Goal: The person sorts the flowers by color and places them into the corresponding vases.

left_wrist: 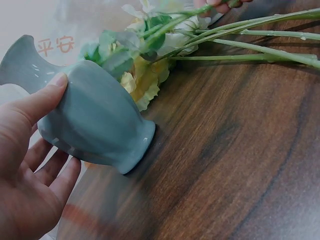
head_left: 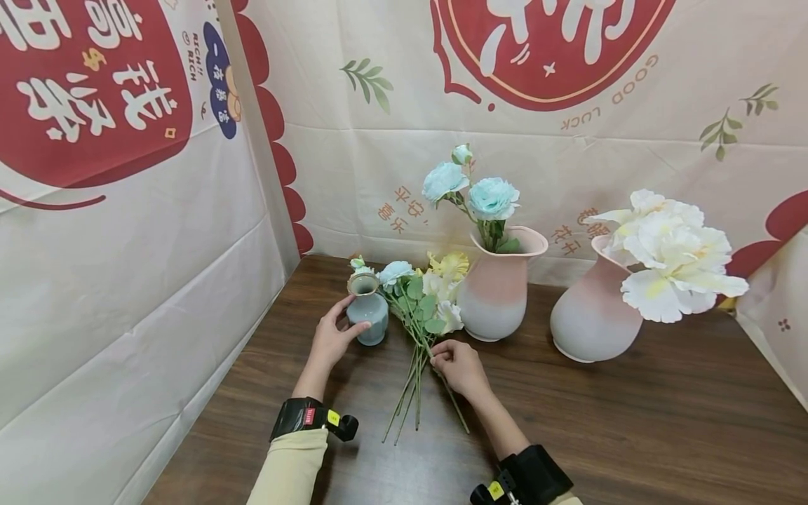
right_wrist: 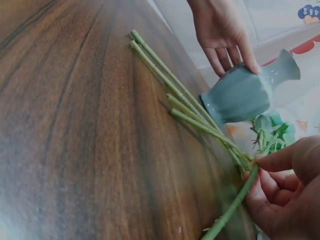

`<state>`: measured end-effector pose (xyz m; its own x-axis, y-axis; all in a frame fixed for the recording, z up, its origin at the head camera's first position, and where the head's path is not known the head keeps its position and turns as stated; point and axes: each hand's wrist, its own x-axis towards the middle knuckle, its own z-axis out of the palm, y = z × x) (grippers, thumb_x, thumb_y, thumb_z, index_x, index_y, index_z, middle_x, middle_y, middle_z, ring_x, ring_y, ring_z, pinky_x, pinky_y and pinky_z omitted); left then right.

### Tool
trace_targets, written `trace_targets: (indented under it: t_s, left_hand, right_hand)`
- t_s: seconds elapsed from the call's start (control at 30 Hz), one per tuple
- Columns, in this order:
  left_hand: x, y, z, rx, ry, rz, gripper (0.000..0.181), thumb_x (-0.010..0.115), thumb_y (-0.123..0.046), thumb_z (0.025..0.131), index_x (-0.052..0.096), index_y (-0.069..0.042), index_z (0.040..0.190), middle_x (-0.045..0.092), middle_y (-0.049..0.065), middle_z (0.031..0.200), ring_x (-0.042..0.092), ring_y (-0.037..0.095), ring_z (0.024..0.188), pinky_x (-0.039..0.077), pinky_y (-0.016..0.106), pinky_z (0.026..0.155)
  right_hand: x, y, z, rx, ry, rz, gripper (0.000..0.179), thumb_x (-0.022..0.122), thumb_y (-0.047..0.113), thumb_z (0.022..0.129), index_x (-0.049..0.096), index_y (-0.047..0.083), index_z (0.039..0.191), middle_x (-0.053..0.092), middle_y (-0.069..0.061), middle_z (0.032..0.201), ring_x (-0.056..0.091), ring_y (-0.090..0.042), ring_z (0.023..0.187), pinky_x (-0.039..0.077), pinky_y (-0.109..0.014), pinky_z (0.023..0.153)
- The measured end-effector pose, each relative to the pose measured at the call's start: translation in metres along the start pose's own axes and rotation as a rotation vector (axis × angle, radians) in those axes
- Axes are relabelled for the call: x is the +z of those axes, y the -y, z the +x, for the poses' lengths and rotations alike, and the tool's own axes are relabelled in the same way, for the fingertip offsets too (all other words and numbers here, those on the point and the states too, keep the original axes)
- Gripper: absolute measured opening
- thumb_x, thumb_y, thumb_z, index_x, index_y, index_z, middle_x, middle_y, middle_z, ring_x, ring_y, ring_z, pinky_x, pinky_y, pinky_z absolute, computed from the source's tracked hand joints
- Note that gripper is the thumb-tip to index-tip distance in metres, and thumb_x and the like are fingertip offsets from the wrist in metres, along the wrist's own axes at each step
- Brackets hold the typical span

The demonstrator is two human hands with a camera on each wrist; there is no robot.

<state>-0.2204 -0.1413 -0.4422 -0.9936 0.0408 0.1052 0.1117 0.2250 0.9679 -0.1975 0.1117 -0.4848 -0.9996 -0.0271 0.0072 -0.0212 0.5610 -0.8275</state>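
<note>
A small blue-grey vase (head_left: 371,319) stands upright on the wooden table. My left hand (head_left: 331,335) holds its side, thumb on the near face and fingers round the far side; in the left wrist view the thumb presses on the vase (left_wrist: 97,112) below its flared neck. To the right lies a bunch of flowers with green stems (head_left: 413,382) crossing, heads pointing away: pale blue (head_left: 396,272), white and yellow (head_left: 449,265). My right hand (head_left: 461,366) pinches one green stem (right_wrist: 232,206) between thumb and fingers, beside the other stems.
Behind the bunch, a pink-and-white vase (head_left: 495,298) holds pale blue flowers (head_left: 494,198). Further right, a similar vase (head_left: 593,315) holds large white flowers (head_left: 678,252). Printed cloth (head_left: 353,182) hangs behind the table (head_left: 631,428) and along its left side.
</note>
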Motion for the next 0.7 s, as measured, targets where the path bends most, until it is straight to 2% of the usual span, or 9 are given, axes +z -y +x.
trace_targets:
  t_s: [0.2,0.3,0.33,0.43,0.53,0.7]
  left_hand:
    - [0.001,0.005,0.003,-0.007,-0.007,0.004,0.067,0.073,-0.006,0.090,0.042,0.000,0.149,0.037,0.028,0.155,0.039,0.042,0.143,0.036,0.053,0.118]
    - [0.002,0.020,0.011,0.010,-0.022,0.004,0.067,0.074,-0.008,0.089,0.044,-0.003,0.149,0.039,0.026,0.155,0.040,0.040,0.143,0.038,0.051,0.117]
    - [0.003,0.021,0.011,0.010,-0.021,0.006,0.067,0.074,-0.008,0.089,0.044,-0.003,0.149,0.039,0.026,0.155,0.040,0.040,0.143,0.038,0.051,0.117]
    - [0.001,0.017,0.009,0.013,-0.015,0.014,0.067,0.074,-0.010,0.090,0.044,-0.003,0.149,0.038,0.026,0.155,0.040,0.040,0.143,0.038,0.051,0.117]
    - [0.000,0.002,0.002,-0.010,0.002,0.017,0.067,0.073,-0.007,0.090,0.042,0.001,0.149,0.036,0.027,0.156,0.038,0.042,0.144,0.036,0.053,0.118]
    - [-0.001,0.001,0.001,-0.011,0.004,0.012,0.066,0.072,-0.008,0.091,0.042,0.000,0.149,0.036,0.026,0.157,0.038,0.041,0.144,0.036,0.053,0.118]
  right_hand:
    - [-0.006,0.006,-0.002,-0.047,-0.044,0.012,0.008,0.067,0.001,0.090,0.072,0.001,0.096,0.071,-0.007,0.083,0.059,-0.008,0.068,0.049,-0.022,0.061]
    - [-0.009,0.010,-0.003,-0.083,-0.083,0.018,0.007,0.069,0.002,0.089,0.072,0.002,0.096,0.071,-0.008,0.084,0.060,-0.008,0.070,0.049,-0.020,0.064]
    - [-0.010,0.010,-0.004,-0.096,-0.097,0.019,0.008,0.070,0.002,0.088,0.072,0.001,0.096,0.071,-0.008,0.084,0.060,-0.009,0.070,0.050,-0.019,0.064]
    - [-0.013,0.013,-0.005,-0.136,-0.132,0.021,0.008,0.071,0.002,0.088,0.072,0.001,0.095,0.072,-0.009,0.085,0.061,-0.010,0.073,0.050,-0.018,0.066]
    - [-0.015,0.016,-0.007,-0.166,-0.156,0.035,0.009,0.071,0.002,0.088,0.072,-0.001,0.096,0.072,-0.011,0.086,0.064,-0.012,0.074,0.052,-0.017,0.067]
    - [-0.019,0.021,-0.010,-0.196,-0.175,0.072,0.009,0.071,0.001,0.088,0.071,-0.001,0.097,0.072,-0.013,0.087,0.065,-0.014,0.075,0.052,-0.017,0.066]
